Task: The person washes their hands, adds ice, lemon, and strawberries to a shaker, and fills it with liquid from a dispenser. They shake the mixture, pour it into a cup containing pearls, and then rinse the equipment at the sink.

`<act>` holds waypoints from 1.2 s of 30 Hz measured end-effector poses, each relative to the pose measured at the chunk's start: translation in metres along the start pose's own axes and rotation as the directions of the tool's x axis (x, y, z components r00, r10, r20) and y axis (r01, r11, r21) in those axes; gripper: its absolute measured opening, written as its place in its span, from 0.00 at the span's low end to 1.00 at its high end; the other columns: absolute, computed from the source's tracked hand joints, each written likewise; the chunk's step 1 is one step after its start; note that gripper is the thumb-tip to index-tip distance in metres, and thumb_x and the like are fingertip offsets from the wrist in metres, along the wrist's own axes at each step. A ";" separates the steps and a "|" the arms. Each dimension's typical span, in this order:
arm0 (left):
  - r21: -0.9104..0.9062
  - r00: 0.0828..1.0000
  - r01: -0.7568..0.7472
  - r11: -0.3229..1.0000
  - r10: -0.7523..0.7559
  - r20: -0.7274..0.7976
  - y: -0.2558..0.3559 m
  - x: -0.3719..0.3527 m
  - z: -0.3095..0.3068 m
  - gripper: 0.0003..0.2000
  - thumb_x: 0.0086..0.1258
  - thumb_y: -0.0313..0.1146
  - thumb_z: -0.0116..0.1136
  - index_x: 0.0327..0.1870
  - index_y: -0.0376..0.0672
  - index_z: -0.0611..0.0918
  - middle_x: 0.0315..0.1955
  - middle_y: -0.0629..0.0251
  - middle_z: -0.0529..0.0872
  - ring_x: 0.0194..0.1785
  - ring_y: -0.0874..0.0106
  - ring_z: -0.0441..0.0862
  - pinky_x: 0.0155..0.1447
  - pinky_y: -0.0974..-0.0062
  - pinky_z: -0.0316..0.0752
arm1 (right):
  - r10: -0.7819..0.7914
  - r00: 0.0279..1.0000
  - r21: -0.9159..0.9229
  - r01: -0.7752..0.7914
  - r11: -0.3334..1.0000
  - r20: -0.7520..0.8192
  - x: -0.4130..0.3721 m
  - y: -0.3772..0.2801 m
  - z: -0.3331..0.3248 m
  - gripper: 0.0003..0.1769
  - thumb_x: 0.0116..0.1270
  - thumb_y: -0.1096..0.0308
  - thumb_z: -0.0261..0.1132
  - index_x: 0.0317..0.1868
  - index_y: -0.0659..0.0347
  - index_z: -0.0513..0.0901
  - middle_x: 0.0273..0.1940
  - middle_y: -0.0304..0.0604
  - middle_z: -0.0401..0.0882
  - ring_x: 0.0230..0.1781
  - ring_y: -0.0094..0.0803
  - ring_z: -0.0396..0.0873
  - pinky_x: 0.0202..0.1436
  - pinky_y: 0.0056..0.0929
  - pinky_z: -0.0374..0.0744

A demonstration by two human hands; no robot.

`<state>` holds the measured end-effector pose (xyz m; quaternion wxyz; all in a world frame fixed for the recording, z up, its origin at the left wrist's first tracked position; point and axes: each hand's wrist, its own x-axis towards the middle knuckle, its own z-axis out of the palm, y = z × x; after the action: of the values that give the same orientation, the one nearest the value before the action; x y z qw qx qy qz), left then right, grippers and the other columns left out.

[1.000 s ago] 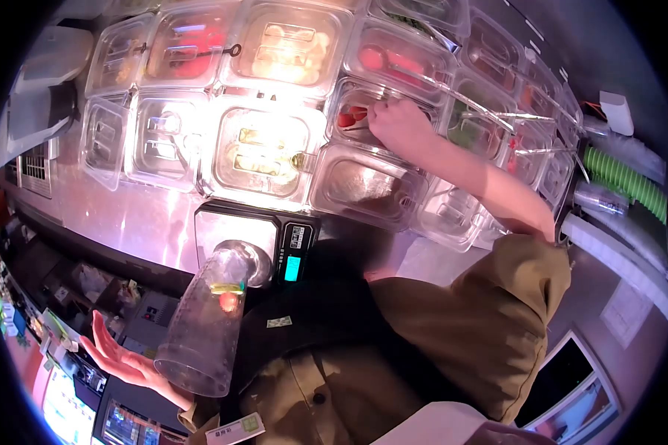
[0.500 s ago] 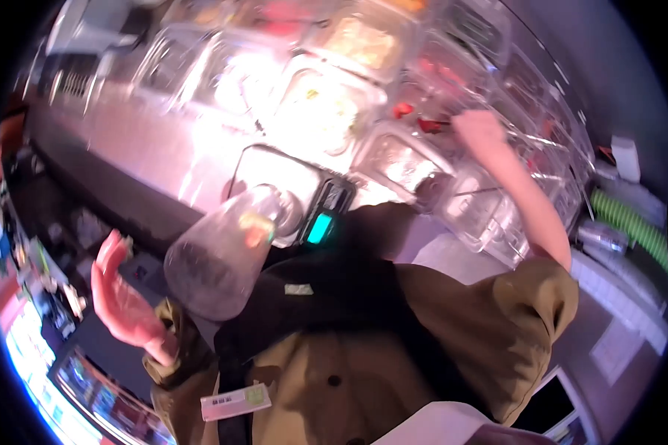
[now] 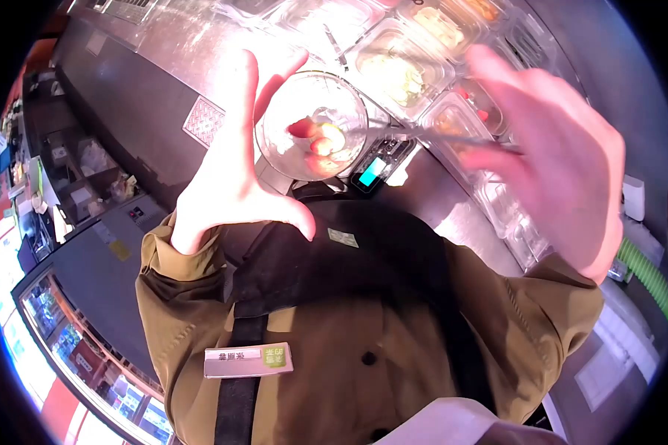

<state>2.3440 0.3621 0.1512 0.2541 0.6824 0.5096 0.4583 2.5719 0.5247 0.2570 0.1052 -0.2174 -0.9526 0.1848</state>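
Observation:
A clear cup (image 3: 274, 157) stands on a black scale with a lit green display (image 3: 372, 172). Red and pale fruit pieces (image 3: 321, 141) show inside it. My left hand (image 3: 234, 167) is open at the cup's left rim, thumb and fingers spread wide. Over on the right, my right hand (image 3: 557, 148) pinches a thin metal utensil (image 3: 453, 136) between thumb and fingers. The utensil reaches left to the cup's rim; its working end blurs there, so I cannot tell its exact kind.
Clear tubs of food line the counter's back right, among them one with pale yellow-green pieces (image 3: 393, 74) and one with red pieces (image 3: 486, 111). A patterned card (image 3: 200, 122) lies left of my left hand. A green ribbed hose (image 3: 649, 278) is at far right.
My right hand has come back from the tubs toward the cup with the utensil. My left hand has moved up beside the cup, which now appears upright in a shifted view.

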 end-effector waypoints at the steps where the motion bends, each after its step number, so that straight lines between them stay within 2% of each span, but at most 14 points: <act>1: -0.017 0.999 -0.046 0.999 0.045 -0.023 -0.002 0.000 0.002 0.70 0.27 0.59 0.71 0.68 0.43 0.33 0.64 0.41 0.55 0.68 0.54 0.56 0.67 0.58 0.51 | 0.088 0.996 -0.008 -0.088 0.996 0.008 -0.005 0.003 -0.004 0.29 0.45 0.65 0.69 0.50 0.62 0.76 0.32 0.44 0.74 0.25 0.35 0.71 0.28 0.27 0.71; 5: 0.062 0.998 0.003 0.998 0.001 -0.059 -0.004 -0.008 0.000 0.70 0.25 0.57 0.73 0.69 0.47 0.34 0.65 0.41 0.55 0.68 0.53 0.53 0.68 0.54 0.49 | 0.309 0.949 -0.308 -0.314 0.898 -0.066 -0.038 0.083 -0.004 0.25 0.58 0.61 0.63 0.55 0.60 0.73 0.36 0.46 0.77 0.29 0.38 0.75 0.33 0.30 0.74; 7: -0.230 0.950 0.103 0.968 -0.164 -0.265 -0.013 -0.019 0.021 0.69 0.27 0.53 0.76 0.69 0.49 0.34 0.63 0.42 0.57 0.67 0.51 0.56 0.67 0.54 0.52 | 0.524 0.846 -0.467 -0.425 0.775 0.099 -0.054 0.144 0.028 0.28 0.61 0.50 0.58 0.55 0.61 0.72 0.36 0.52 0.80 0.38 0.45 0.79 0.40 0.38 0.76; 8: -0.312 0.907 0.112 0.944 -0.225 -0.356 -0.017 -0.023 0.035 0.68 0.29 0.53 0.75 0.69 0.49 0.35 0.63 0.43 0.58 0.66 0.51 0.57 0.67 0.54 0.52 | 0.527 0.835 -0.481 -0.401 0.779 0.158 -0.069 0.184 0.054 0.30 0.60 0.47 0.58 0.54 0.61 0.72 0.35 0.52 0.80 0.39 0.46 0.79 0.42 0.40 0.75; 10: -0.202 0.886 0.056 0.978 -0.142 -0.441 -0.021 -0.025 0.049 0.66 0.32 0.52 0.75 0.69 0.50 0.35 0.62 0.44 0.59 0.66 0.52 0.58 0.67 0.54 0.53 | 0.581 0.783 -0.410 -0.466 0.784 0.222 -0.089 0.241 0.105 0.29 0.58 0.47 0.59 0.52 0.60 0.74 0.39 0.53 0.80 0.41 0.45 0.79 0.43 0.40 0.76; 14: -0.110 0.850 0.010 0.994 -0.066 -0.522 -0.028 -0.018 0.061 0.62 0.38 0.50 0.75 0.69 0.51 0.37 0.61 0.45 0.61 0.65 0.53 0.60 0.66 0.55 0.54 | 0.624 0.740 -0.445 -0.484 0.754 0.252 -0.081 0.272 0.142 0.28 0.56 0.47 0.60 0.50 0.58 0.76 0.38 0.51 0.80 0.40 0.45 0.79 0.43 0.40 0.76; 16: -0.097 0.842 0.012 0.995 -0.063 -0.535 -0.025 -0.015 0.068 0.59 0.42 0.47 0.74 0.69 0.51 0.38 0.60 0.46 0.62 0.64 0.54 0.62 0.66 0.55 0.55 | 0.327 0.945 -0.508 -0.298 0.809 -0.033 -0.087 0.277 0.155 0.26 0.53 0.47 0.62 0.44 0.61 0.77 0.34 0.49 0.78 0.37 0.45 0.78 0.40 0.40 0.76; 17: -0.092 0.837 0.014 0.996 -0.062 -0.544 -0.023 -0.014 0.070 0.57 0.44 0.44 0.73 0.69 0.50 0.39 0.60 0.48 0.63 0.63 0.54 0.62 0.66 0.55 0.55 | 0.138 0.976 -0.557 -0.208 0.804 -0.166 -0.089 0.280 0.160 0.26 0.52 0.48 0.63 0.41 0.62 0.77 0.33 0.49 0.78 0.35 0.45 0.78 0.38 0.40 0.75; 21: -0.055 0.764 0.033 0.998 -0.061 -0.642 -0.020 -0.023 0.074 0.55 0.44 0.39 0.73 0.69 0.47 0.42 0.57 0.49 0.65 0.62 0.57 0.64 0.64 0.57 0.59 | 0.165 0.985 -0.277 -0.148 0.949 0.041 -0.098 0.194 0.168 0.22 0.47 0.51 0.68 0.33 0.60 0.76 0.33 0.46 0.73 0.37 0.44 0.74 0.38 0.42 0.73; 22: -0.044 0.717 0.032 0.999 -0.054 -0.695 -0.020 -0.027 0.073 0.54 0.44 0.40 0.73 0.69 0.46 0.44 0.57 0.50 0.66 0.61 0.57 0.65 0.64 0.57 0.59 | 0.087 0.995 -0.264 -0.073 0.962 0.041 -0.108 0.177 0.177 0.23 0.45 0.51 0.69 0.35 0.60 0.76 0.35 0.46 0.72 0.39 0.42 0.73 0.40 0.40 0.73; 24: -0.037 0.642 0.032 0.999 -0.049 -0.765 -0.014 -0.038 0.067 0.52 0.47 0.43 0.71 0.69 0.48 0.46 0.56 0.50 0.67 0.61 0.57 0.66 0.65 0.57 0.59 | -0.008 0.995 -0.286 -0.020 0.958 -0.096 -0.128 0.172 0.209 0.20 0.48 0.56 0.67 0.37 0.61 0.75 0.34 0.44 0.72 0.38 0.40 0.74 0.37 0.38 0.75; 28: -0.050 0.513 0.066 0.997 -0.077 -0.855 0.003 -0.091 0.034 0.47 0.51 0.45 0.69 0.68 0.50 0.49 0.56 0.49 0.69 0.60 0.55 0.67 0.65 0.53 0.58 | 0.027 0.994 -0.259 -0.054 0.964 -0.108 -0.145 0.162 0.215 0.10 0.52 0.67 0.60 0.34 0.62 0.74 0.32 0.43 0.71 0.33 0.37 0.75 0.26 0.34 0.76; 32: 0.060 0.428 0.205 0.977 -0.034 -0.903 0.011 -0.149 0.003 0.43 0.54 0.36 0.66 0.68 0.48 0.49 0.56 0.49 0.68 0.60 0.55 0.67 0.64 0.55 0.61 | 0.144 0.983 -0.313 -0.172 0.934 -0.110 -0.139 0.171 0.190 0.07 0.50 0.70 0.59 0.29 0.60 0.70 0.30 0.44 0.69 0.33 0.40 0.74 0.28 0.36 0.77; 36: 0.083 0.272 0.429 0.899 -0.040 -0.961 0.021 -0.188 -0.009 0.43 0.54 0.29 0.64 0.68 0.46 0.48 0.56 0.51 0.69 0.59 0.60 0.68 0.63 0.60 0.61 | 0.078 0.987 -0.510 -0.140 0.849 -0.142 -0.115 0.206 0.181 0.07 0.50 0.70 0.58 0.30 0.59 0.70 0.32 0.43 0.69 0.35 0.39 0.74 0.30 0.34 0.77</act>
<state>2.3345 0.1794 0.1041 -0.1440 0.2299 0.7249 0.6332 2.6998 0.5898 -0.0039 0.0870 -0.3018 -0.9455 -0.0854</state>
